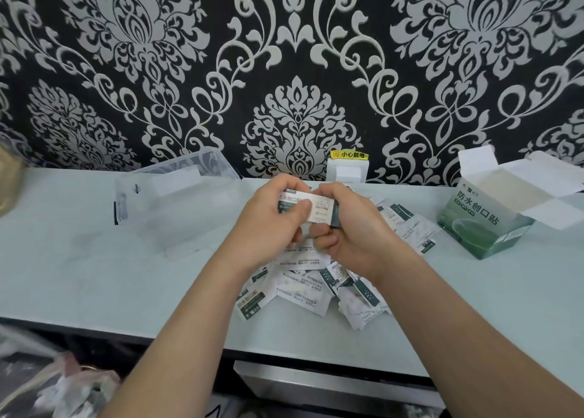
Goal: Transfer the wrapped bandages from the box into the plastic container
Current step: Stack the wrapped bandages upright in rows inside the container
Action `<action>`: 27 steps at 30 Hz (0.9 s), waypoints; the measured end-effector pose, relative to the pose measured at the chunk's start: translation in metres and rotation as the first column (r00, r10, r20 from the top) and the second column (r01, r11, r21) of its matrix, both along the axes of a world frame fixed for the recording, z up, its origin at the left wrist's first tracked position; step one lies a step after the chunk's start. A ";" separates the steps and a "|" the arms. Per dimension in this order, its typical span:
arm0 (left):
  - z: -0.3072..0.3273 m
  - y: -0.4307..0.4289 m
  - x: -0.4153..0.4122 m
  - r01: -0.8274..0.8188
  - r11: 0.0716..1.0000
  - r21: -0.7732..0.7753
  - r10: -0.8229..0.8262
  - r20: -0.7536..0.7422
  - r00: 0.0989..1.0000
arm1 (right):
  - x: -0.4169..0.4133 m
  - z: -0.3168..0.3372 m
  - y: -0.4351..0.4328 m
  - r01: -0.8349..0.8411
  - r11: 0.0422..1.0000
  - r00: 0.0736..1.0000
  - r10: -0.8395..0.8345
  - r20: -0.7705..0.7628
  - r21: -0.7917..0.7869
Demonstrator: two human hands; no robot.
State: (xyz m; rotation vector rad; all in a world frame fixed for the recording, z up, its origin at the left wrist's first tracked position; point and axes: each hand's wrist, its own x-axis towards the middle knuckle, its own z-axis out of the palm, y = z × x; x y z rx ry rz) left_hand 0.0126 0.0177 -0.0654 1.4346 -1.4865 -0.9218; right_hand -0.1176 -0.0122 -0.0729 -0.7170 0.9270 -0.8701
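Observation:
Both hands are raised over the middle of the table and together grip a small stack of wrapped bandages (pixel 319 209), white and dark green packets. My left hand (pixel 271 224) holds the stack's left end with the thumb on top. My right hand (pixel 350 228) curls round its right end. Several more wrapped bandages (pixel 303 288) lie scattered on the table beneath the hands. The clear plastic container (pixel 177 202) stands open to the left. The green bandage box (pixel 486 218) sits at the right with its white flaps open.
The pale table (pixel 79 269) runs along a black and silver patterned wall. A white socket with a yellow warning label (pixel 347 168) sits at the wall behind the hands. A crumpled plastic bag (pixel 63 383) lies below the table's front edge at the left.

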 end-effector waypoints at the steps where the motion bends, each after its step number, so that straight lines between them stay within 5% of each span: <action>1: -0.001 0.000 -0.003 -0.001 1.000 -0.031 0.001 0.016 1.000 | 0.000 0.000 -0.001 0.002 1.000 1.000 -0.001 -0.020 0.010; 9: 0.003 -0.001 0.004 -0.039 0.996 -0.077 0.031 -0.104 0.994 | -0.006 0.003 -0.004 0.045 0.998 0.994 -0.049 0.099 0.041; 15: 0.000 -0.001 -0.008 -0.116 0.992 -0.042 0.106 -0.190 0.976 | 0.000 0.002 0.003 -0.098 0.995 0.992 0.099 0.075 -0.027; 20: 0.003 -0.005 0.008 -0.201 0.975 -0.098 0.184 -0.162 0.970 | -0.003 0.008 0.002 -0.184 0.933 0.961 0.104 -0.257 -0.310; 27: 0.008 -0.005 0.026 -0.334 0.941 -0.062 0.283 -0.401 0.871 | 0.001 0.006 0.001 -0.098 0.972 0.995 0.090 -0.048 -0.212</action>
